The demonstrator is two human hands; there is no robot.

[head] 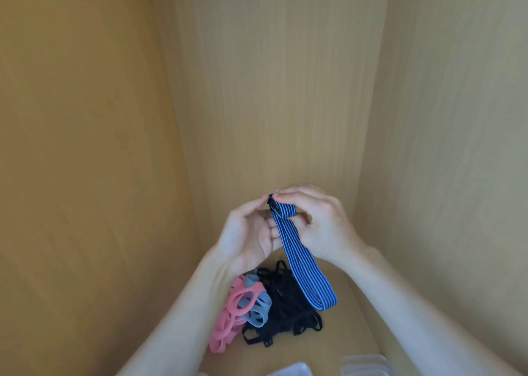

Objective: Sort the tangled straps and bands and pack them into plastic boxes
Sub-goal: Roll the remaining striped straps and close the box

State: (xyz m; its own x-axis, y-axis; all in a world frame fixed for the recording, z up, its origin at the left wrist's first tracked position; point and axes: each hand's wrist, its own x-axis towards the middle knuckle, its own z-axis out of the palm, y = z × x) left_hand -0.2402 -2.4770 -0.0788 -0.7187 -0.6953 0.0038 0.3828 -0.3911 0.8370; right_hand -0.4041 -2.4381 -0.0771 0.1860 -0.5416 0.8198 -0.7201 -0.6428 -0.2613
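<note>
A blue strap with thin white stripes [303, 264] hangs as a long loop in front of me. My left hand [251, 232] and my right hand [320, 221] both pinch its folded top end, fingertips meeting near the upper fold. Below the hands a tangle lies on the wooden shelf floor: black straps [288, 310], pink bands [231, 315] and pale blue bands [257, 307]. The loop's lower end hangs over the black straps.
Wooden walls close in on the left [85, 175], back [271, 90] and right [443, 175]. Clear plastic boxes [363, 365] and a white box edge [291, 370] show at the bottom of the view.
</note>
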